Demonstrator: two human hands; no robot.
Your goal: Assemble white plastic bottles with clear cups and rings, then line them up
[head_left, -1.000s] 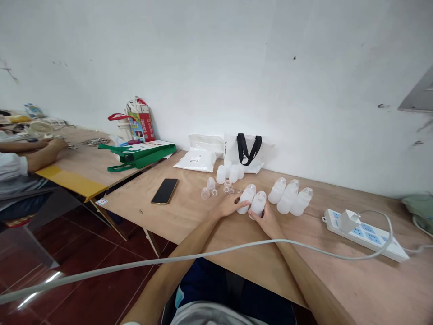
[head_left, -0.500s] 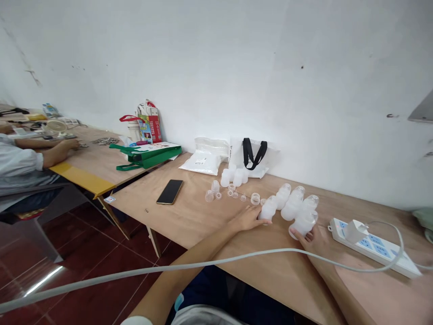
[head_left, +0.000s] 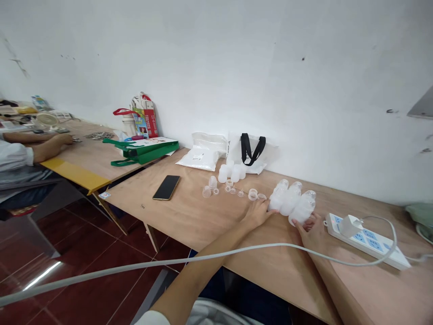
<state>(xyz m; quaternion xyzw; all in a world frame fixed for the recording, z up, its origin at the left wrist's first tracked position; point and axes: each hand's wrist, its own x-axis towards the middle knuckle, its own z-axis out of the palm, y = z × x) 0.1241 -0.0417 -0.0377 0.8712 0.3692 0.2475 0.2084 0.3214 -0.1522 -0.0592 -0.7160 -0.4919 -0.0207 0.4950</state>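
Observation:
Several frosted white baby bottles with clear domed caps stand close together on the wooden table. My left hand is at the left end of the group, its thumb in front of the near left bottle and its fingers along the side. At the right end, my right hand curls around the near right bottle, thumb in front and fingers behind. A clear ring lies just beyond my left fingers. Small clear parts and clear caps are spread farther left.
A grey cable crosses above my forearms to a power strip on the right. A phone, more frosted bottles, a white packet and a black-handled bag lie beyond. A co-worker's arms are at the left table.
The near bottles have been pushed away from me, against the others, and the group is tighter. My hands moved forward with them. The whole view has shifted slightly.

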